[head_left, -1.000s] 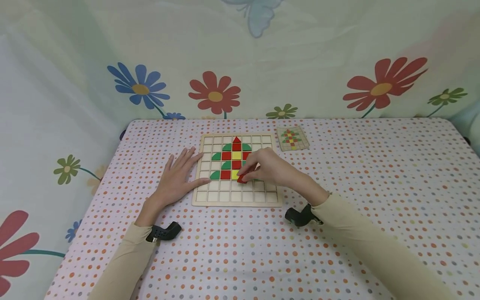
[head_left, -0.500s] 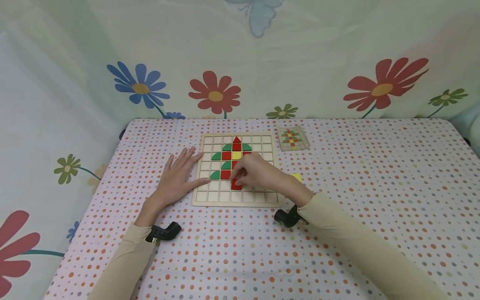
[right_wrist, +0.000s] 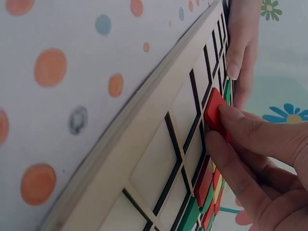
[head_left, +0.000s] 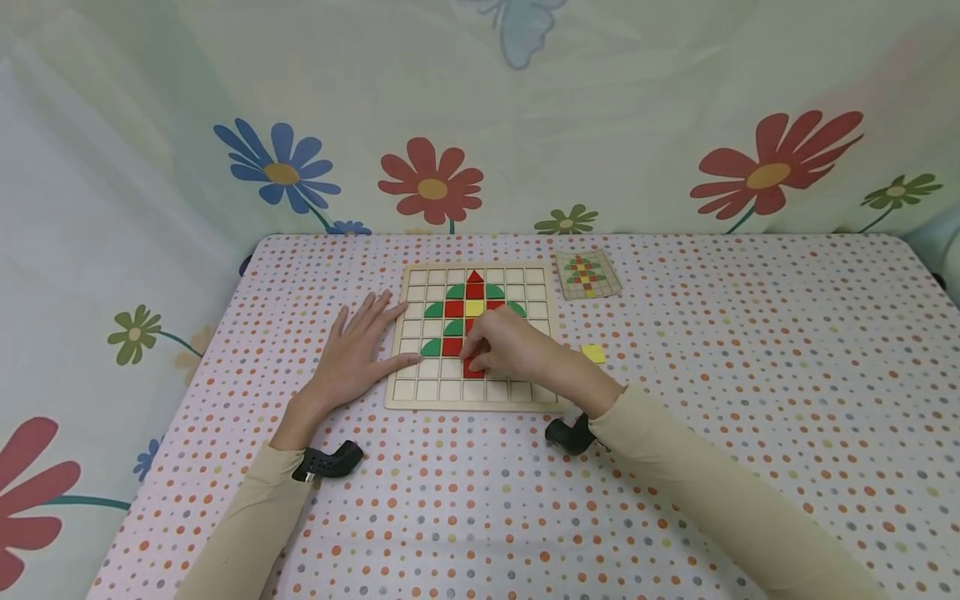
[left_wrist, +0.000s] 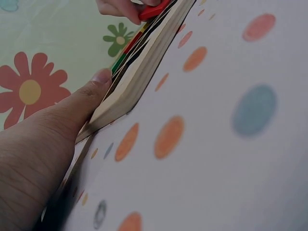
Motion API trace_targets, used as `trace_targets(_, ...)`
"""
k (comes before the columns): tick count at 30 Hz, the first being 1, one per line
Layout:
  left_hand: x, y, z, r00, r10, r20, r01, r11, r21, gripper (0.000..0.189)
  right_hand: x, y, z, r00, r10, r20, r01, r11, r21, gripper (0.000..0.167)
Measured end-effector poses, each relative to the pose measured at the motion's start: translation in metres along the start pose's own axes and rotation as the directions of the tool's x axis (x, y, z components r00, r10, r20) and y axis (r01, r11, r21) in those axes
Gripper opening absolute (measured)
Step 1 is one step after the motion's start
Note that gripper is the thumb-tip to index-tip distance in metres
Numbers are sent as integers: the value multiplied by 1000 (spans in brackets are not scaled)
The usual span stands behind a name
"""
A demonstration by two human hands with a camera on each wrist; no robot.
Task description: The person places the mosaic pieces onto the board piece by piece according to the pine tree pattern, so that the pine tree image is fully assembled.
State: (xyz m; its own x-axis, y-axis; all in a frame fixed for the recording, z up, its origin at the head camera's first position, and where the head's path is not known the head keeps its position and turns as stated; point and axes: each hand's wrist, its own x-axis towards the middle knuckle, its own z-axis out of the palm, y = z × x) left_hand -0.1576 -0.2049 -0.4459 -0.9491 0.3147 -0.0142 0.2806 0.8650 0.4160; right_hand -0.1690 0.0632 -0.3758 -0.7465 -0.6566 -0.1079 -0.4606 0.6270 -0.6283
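Note:
A wooden grid board (head_left: 480,407) holds red, yellow and green tiles in a tree shape. Between thumb and fingers of my right hand (head_left: 517,343) is a red square tile (right_wrist: 214,113), pinched over the cell in the row below the yellow and red tiles. The right wrist view shows this tile tilted, with one edge raised above the grid. My left hand (head_left: 352,358) lies flat beside the board, fingers spread, thumb and index fingertips at its left edge. The left thumb (left_wrist: 82,103) meets the board's side in the left wrist view. Some tiles are hidden behind the right hand.
A small card (head_left: 588,275) with a similar tree pattern lies at the board's upper right. A loose yellow square tile (head_left: 593,354) rests on the dotted tablecloth (head_left: 465,500) near the right forearm. A flowered backdrop (head_left: 615,150) rises behind the table.
My right hand has moved left and down the board with the red tile, now over the cell in the middle column. The loose yellow tile has come into view. The left hand stays put.

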Motion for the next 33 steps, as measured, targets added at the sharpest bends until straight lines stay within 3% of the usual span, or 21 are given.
trace_targets(10,1,-1,1,1000,3,1,-3,1000,9,90,-3,-9,8,998,39,-42,-42,996,-73,10)
trace_targets(18,0,-1,1,1000,6,-5,-6,1000,13,91,-11,-9,16,993,62,-104,-66,997,-38,16)
trace_targets(25,1,0,0,1000,-2,1,2,1000,3,91,-25,-8,24,990,-57,-131,30,980,-198,17)
trace_targets(28,1,0,0,1000,-6,2,6,1000,3,91,-35,0,18,989,-69,-127,53,990,-131,18)
trace_targets(33,2,-1,1,1000,-11,6,11,1000,-4,91,-61,30,-8,988,-30,-153,23,998,-52,15)
